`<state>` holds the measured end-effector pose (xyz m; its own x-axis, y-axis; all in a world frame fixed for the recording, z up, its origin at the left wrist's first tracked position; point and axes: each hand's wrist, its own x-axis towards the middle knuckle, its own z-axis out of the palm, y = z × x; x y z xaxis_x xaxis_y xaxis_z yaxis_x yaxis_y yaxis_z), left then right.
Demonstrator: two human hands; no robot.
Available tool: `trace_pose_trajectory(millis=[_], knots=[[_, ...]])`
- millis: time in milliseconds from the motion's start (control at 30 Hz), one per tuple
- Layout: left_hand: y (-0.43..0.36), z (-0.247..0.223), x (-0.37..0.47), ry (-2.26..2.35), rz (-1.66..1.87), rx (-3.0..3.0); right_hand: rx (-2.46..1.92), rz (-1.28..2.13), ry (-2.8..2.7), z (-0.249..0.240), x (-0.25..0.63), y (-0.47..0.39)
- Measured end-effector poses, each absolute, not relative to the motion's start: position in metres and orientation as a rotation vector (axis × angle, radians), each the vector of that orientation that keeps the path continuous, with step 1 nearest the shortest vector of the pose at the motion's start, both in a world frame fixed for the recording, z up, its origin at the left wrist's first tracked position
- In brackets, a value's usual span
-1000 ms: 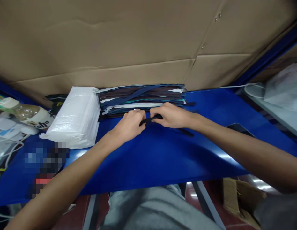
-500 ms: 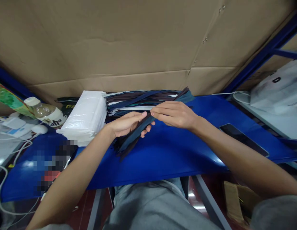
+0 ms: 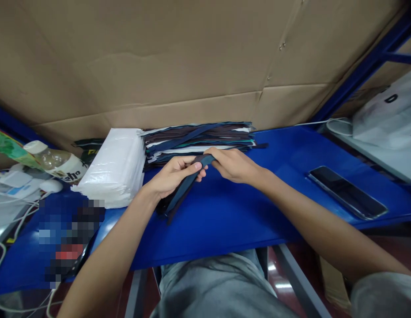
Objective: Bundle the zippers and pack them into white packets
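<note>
A bundle of dark blue and brown fabric strips (image 3: 181, 193) slants over the blue table (image 3: 225, 221). My left hand (image 3: 177, 174) is wrapped round its middle, thumb on top. The fingers of my right hand (image 3: 233, 164) close on the upper end, where the strips bend over; the tip there is hidden by the hand. Behind both hands lies a pile of long strips (image 3: 198, 137) in brown, navy, white and teal. To the left of that pile stands a stack of white plastic packets (image 3: 114, 163).
A phone (image 3: 347, 190) lies at the right of the table. At the left are a bottle (image 3: 56, 161), white cables (image 3: 21, 218) and a blurred-out item (image 3: 73, 238). Cardboard (image 3: 159, 57) lines the back; a white bag (image 3: 384, 115) sits far right.
The upper end of the bundle, which stuck out past my right hand, is now bent over between my hands. My right hand has curled round it and turned downward. The view has shifted slightly.
</note>
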<state>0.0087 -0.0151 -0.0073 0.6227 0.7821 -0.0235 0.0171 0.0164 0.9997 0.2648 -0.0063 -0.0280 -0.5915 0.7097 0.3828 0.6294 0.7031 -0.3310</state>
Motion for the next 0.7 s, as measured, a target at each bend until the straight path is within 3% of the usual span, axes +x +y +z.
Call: trace_pose_trajectory(millis=[500, 700], knots=[[-0.031, 0.018, 0.055, 0.728, 1.328, 1.263, -0.843, 1.034, -1.968, -0.034, 0.232, -0.024], [-0.020, 0.003, 0.073, 0.721, 1.475, 1.071, -0.764, 1.536, -1.659, -0.047, 0.229, -0.020]])
